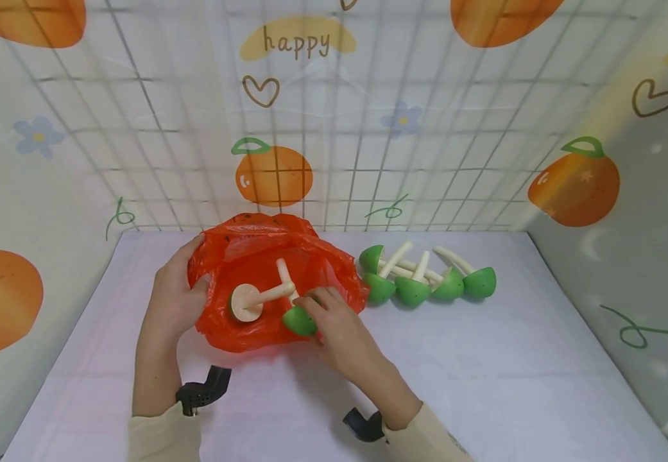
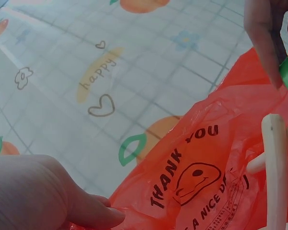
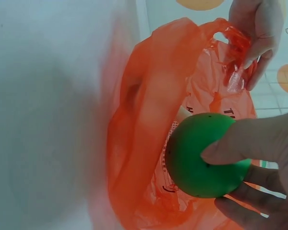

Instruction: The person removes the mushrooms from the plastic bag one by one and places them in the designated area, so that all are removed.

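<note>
My left hand (image 1: 178, 289) grips the left edge of a red plastic bag (image 1: 235, 234), whose mouth is spread wide. Printed lettering shows on the bag in the left wrist view. Over the bag's front right side, my right hand (image 1: 339, 330) holds a green-capped toy mushroom (image 1: 299, 321) by its cap, its pale stem pointing away into the bag. The thumb presses on the round green cap (image 3: 197, 153) in the right wrist view. Inside the bag lies another toy mushroom (image 1: 247, 303), its pale flat underside facing up and its stem crossing toward the held one.
Several more green-capped toy mushrooms (image 1: 412, 292) lie in a cluster on the white table (image 1: 484, 372), right of the bag. Behind the table hangs a patterned curtain (image 1: 334, 128) with a wire grid showing through. Similar printed sheets flank both sides.
</note>
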Demonstrator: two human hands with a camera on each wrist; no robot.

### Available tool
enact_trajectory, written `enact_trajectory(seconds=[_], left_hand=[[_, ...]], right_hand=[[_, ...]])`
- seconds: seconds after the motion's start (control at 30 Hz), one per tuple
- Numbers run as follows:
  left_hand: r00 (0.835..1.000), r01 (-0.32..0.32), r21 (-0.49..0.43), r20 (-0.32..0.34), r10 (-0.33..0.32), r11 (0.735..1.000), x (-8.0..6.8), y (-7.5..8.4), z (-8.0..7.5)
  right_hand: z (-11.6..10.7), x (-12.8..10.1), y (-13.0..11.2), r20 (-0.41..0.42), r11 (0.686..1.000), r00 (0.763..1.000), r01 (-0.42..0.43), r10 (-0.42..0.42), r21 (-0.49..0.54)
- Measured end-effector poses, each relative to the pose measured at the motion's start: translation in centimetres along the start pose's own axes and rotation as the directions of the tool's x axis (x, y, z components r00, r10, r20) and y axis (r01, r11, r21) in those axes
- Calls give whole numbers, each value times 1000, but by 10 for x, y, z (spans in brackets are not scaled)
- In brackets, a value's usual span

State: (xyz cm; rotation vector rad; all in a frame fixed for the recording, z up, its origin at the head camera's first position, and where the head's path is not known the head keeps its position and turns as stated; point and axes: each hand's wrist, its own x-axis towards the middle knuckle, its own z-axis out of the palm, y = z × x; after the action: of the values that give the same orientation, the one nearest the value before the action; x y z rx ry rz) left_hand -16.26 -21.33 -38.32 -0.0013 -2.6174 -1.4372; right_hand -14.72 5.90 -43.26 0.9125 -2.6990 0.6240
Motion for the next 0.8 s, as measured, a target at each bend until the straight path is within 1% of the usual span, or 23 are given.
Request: enact_trajectory(seconds=[0.43, 0.7, 0.8], left_hand=[[1000, -13, -15, 6, 13, 1000, 1, -1, 2], [1000, -14, -7, 10, 14, 1000, 0, 0, 4], [1000, -4, -4, 15, 4, 1000, 0, 0, 5]], right_hand=[[-13, -7, 14, 2, 995, 997, -72, 72, 74], [-17, -10, 25, -6, 993, 995, -98, 98, 70], [-19, -11, 28, -14, 994, 996, -90, 91, 67]])
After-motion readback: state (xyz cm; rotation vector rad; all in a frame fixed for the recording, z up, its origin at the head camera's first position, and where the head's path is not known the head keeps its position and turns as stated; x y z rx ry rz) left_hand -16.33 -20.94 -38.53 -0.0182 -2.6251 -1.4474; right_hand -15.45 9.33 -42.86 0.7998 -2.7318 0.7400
